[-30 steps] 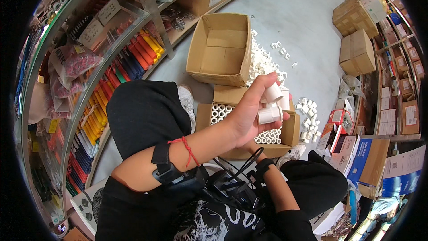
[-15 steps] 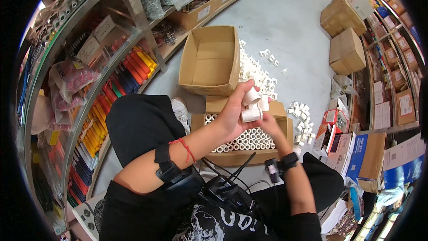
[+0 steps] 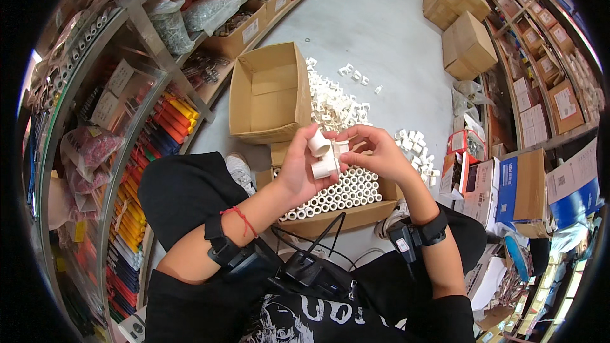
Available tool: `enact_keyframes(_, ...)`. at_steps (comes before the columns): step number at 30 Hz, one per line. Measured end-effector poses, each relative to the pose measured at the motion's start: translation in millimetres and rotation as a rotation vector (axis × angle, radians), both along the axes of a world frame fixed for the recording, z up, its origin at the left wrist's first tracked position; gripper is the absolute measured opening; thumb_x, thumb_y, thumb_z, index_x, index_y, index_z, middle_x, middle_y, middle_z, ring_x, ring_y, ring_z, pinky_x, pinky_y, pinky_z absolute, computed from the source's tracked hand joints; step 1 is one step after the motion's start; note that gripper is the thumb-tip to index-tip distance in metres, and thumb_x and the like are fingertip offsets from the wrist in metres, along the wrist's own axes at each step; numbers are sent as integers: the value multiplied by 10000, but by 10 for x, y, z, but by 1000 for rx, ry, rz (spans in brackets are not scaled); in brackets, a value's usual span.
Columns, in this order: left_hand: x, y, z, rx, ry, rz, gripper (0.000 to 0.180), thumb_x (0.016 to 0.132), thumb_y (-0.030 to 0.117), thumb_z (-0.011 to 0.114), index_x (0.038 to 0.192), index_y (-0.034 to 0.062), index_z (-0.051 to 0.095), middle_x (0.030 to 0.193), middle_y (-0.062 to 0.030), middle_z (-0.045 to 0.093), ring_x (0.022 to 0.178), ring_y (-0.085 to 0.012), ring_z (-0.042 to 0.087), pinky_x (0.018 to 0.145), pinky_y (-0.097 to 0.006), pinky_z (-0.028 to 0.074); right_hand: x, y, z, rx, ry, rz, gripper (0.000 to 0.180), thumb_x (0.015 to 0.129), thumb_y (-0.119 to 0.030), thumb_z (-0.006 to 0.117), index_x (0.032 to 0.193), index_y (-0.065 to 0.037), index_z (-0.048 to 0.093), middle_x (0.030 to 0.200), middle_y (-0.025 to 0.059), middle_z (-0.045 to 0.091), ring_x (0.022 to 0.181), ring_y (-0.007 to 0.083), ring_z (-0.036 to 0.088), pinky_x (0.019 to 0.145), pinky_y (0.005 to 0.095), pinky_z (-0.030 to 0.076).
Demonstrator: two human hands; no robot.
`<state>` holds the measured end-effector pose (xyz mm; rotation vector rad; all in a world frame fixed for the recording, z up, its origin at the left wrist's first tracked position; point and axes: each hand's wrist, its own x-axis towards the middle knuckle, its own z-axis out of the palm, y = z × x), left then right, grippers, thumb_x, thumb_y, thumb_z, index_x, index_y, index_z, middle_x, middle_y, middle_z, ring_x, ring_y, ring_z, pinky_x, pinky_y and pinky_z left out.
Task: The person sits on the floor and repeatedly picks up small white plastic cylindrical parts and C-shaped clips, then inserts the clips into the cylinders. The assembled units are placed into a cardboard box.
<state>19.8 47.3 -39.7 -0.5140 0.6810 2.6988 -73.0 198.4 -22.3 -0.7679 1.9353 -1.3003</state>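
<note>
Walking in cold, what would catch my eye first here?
Two hands at centre: the left hand grips white pipe fittings, and the right hand touches them. Below lies a carton of white fittings in neat rows; behind it, an empty open cardboard box and a loose white heap.
</note>
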Motion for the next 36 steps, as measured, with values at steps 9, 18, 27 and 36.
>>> enact_keyframes(9,-1,5,-33,-16,-11,14,429,807,477,397,1028,116,463,911,-84,510,700,-196,523,531,-260,438,-85,14,14,-142,295,-108,149,659,-66,661,782,-25,588,809,29,598,690,79,560,542,212,437)
enact_keyframes(18,-118,-37,-140,-250,-24,-91,401,799,455,442,1032,128,458,831,-27,506,679,-156,527,478,-241,415,10,-65,-235,-190,216,-144,291,687,-102,651,947,-18,553,869,32,562,603,59,542,539,197,456)
enact_keyframes(27,-287,-256,-573,-323,-40,-284,320,791,422,480,927,133,507,809,-11,541,657,-128,536,457,-213,419,-21,-70,-786,-177,-528,-153,159,777,-119,586,878,-48,485,873,46,561,787,121,561,700,228,467)
enact_keyframes(36,-316,-219,-1559,-637,-224,-412,278,748,409,554,869,169,480,719,47,504,493,-66,467,404,-188,359,84,129,-2136,46,-577,-374,188,757,-97,611,913,-28,532,774,59,595,639,111,574,576,214,491)
